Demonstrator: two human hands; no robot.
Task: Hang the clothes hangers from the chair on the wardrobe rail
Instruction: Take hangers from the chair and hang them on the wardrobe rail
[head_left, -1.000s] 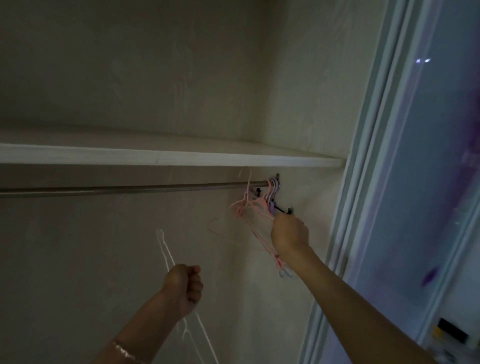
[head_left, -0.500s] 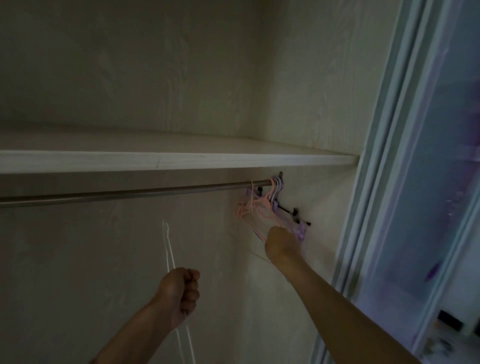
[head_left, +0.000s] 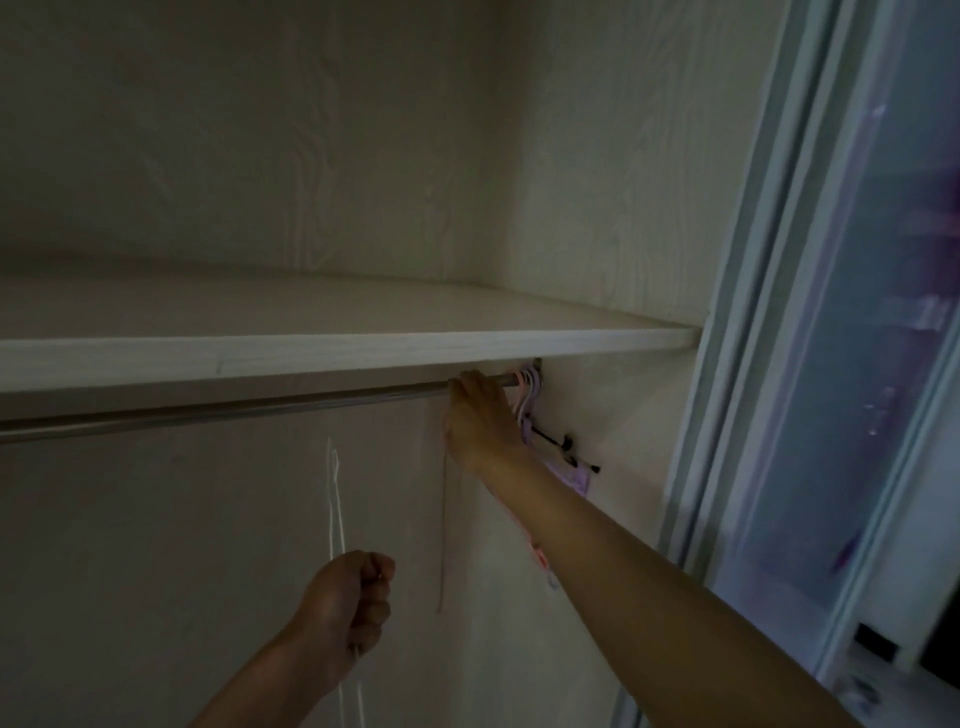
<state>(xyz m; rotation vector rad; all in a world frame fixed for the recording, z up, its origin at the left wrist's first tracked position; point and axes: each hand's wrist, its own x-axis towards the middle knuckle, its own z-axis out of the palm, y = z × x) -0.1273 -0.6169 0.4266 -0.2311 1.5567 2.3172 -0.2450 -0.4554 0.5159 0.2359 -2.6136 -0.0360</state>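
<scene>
We are looking up from head height, close into the wardrobe, its rail (head_left: 218, 410) running nine to two o'clock.

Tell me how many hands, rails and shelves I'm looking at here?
Hands: 2, the left hand fisted on a white hanger, the right hand up at the rail's end.
Rails: 1, the rail.
Shelves: 1, the shelf.
Total: 4.

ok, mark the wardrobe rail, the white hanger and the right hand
wardrobe rail (head_left: 218, 410): head view, bare middle of the bar.
white hanger (head_left: 335, 499): head view, thin wire above the left fist.
right hand (head_left: 480, 415): head view, back of the hand.
</scene>
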